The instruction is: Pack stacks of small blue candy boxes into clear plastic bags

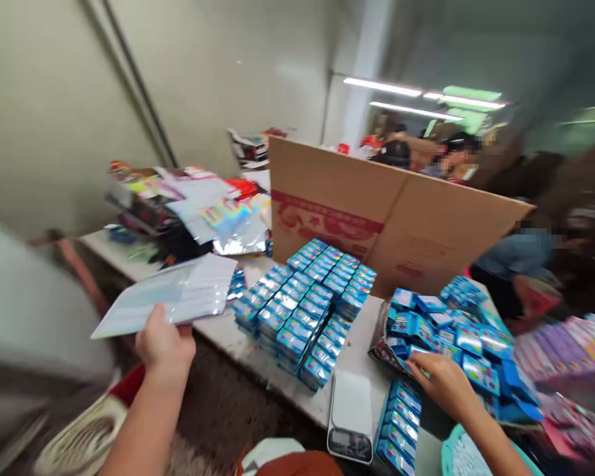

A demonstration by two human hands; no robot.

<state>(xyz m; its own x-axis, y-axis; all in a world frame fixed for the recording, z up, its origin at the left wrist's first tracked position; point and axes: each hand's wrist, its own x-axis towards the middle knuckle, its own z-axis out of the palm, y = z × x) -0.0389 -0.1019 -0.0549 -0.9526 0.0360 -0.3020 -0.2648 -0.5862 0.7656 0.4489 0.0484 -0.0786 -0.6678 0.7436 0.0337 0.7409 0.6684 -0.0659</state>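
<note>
My left hand grips a flat stack of clear plastic bags with white showing through, held out level over the table's left edge. My right hand is at the near edge of a shallow box heaped with small blue cartons. Its fingers are curled onto a small blue carton, mostly hidden by the hand. Between my hands, stacked rows of the same blue cartons stand on the table. A white digital scale lies in front, with another row of blue cartons beside it.
A large cardboard sheet stands upright behind the stacks. Papers and bags pile up at the back left. A turquoise basket sits at lower right, near pink and purple packets. People work in the blurred background.
</note>
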